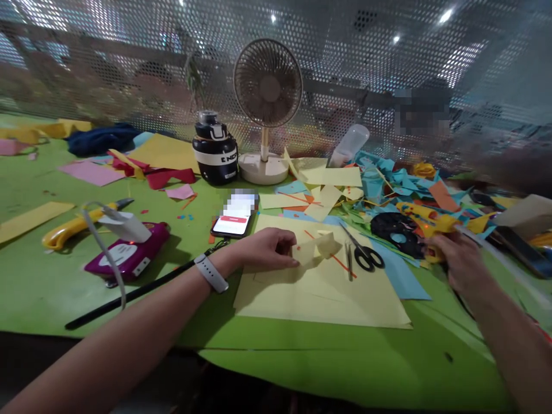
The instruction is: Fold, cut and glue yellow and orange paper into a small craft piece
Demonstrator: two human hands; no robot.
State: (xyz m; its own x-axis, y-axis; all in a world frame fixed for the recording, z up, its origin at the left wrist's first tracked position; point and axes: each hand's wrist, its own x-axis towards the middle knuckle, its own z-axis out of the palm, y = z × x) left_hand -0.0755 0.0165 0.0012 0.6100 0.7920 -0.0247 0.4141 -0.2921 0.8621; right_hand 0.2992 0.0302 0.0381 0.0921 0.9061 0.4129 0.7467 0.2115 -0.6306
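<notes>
My left hand [269, 248], with a pale watch strap at the wrist, rests on a stack of yellow paper sheets [302, 299]. Its fingers curl loosely and the thumb sticks out apart from them, with nothing visible between. Just right of its fingertips stands a small folded yellow paper piece [326, 244], beside a thin orange strip [345, 267]. Tweezers [348, 259] and black-handled scissors [366, 256] lie on the sheets. At the far right my right hand [461, 259] closes around a yellow tool [425, 221] that looks like a hot glue gun; its grip is partly hidden.
Behind the sheets are a phone [235, 214], a dark bottle [214, 152] and a fan [268, 86]. Coloured paper scraps [383, 178] pile up at right. On the left lie a purple power strip [129, 253] with a plugged-in charger and a yellow-handled cutter [73, 227].
</notes>
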